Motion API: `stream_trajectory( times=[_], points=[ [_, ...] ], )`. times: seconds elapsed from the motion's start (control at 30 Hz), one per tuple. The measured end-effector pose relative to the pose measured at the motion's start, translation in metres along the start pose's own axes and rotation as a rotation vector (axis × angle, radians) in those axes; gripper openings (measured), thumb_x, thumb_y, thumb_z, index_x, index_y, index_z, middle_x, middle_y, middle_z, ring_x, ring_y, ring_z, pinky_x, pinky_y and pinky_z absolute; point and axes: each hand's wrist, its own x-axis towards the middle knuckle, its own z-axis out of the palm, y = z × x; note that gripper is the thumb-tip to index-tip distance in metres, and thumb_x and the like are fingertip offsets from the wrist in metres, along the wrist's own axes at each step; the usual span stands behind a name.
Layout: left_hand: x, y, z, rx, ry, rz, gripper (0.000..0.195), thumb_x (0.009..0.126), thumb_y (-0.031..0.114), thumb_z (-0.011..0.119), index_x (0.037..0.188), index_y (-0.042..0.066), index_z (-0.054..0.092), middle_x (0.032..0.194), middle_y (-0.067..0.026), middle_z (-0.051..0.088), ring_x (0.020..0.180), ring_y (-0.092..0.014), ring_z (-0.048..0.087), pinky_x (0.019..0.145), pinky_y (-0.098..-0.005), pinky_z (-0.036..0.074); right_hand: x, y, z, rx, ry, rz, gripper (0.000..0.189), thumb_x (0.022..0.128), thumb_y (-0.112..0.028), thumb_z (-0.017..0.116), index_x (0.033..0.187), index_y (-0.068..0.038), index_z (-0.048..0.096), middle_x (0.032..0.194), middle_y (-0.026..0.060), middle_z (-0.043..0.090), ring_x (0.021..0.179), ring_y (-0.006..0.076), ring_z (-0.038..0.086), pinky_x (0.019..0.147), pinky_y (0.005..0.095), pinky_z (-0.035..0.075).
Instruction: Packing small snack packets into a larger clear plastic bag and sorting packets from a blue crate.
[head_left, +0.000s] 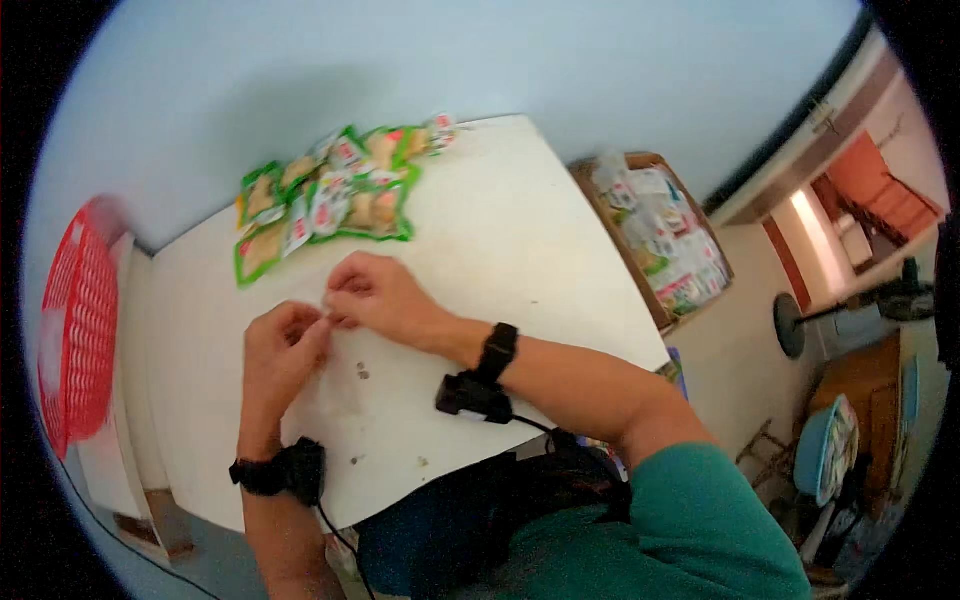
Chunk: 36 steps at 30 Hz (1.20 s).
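Observation:
My left hand (283, 358) and my right hand (379, 298) meet over a white table (555, 247), thumbs and fingertips pinched close together. Between and below them is a faint, see-through sheen that looks like clear plastic film (339, 394); blur hides its outline. Just beyond the hands lies a loose pile of green-edged snack packets (375, 210) with pale brown contents, mixed with small white printed sachets (330, 202). A few small dark specks (363, 370) dot the tabletop beneath my hands. Each wrist wears a black strap with a box and cable.
A red plastic basket (82, 337) stands on edge at the left. To the table's right, a cardboard box (660, 315) holds many white printed packets (667, 225). Farther right are a black stand fan (787, 324) and a blue basin (814, 450). A wall (480, 67) borders the table's far side.

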Motion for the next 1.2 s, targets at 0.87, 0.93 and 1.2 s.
stream_trajectory(
  times=[0.87,0.93,1.2],
  points=[
    [0.003,-0.003,0.006,-0.006,0.017,0.049,0.020,0.081,0.000,0.063,0.070,0.007,0.049,0.064,0.0071,0.047,0.056,-0.002,0.041,0.050,-0.0182,0.035,-0.001,0.008,0.007,-0.187,0.117,-0.280,0.009,0.075,-0.007,0.061,0.075,0.001,0.057,0.065,0.0120,0.062,0.056,0.0197,0.060,0.053,0.0336,0.049],
    [0.004,-0.012,0.003,-0.185,-0.010,0.042,0.017,0.084,0.002,0.062,0.073,0.007,0.049,0.065,0.0061,0.048,0.055,-0.002,0.042,0.050,-0.0184,0.035,-0.002,0.003,0.009,-0.173,0.131,-0.260,0.011,0.073,-0.010,0.061,0.073,0.000,0.058,0.067,0.0152,0.062,0.058,0.0273,0.061,0.055,0.0398,0.050],
    [0.011,-0.026,-0.018,-0.321,0.185,0.135,0.011,0.090,0.010,0.061,0.083,0.008,0.053,0.065,0.0056,0.048,0.051,-0.002,0.042,0.045,-0.0191,0.034,-0.010,-0.008,0.011,-0.059,0.181,-0.085,0.013,0.079,0.001,0.053,0.091,0.002,0.048,0.066,0.0116,0.057,0.055,0.0191,0.061,0.047,0.0328,0.048]
  ],
)
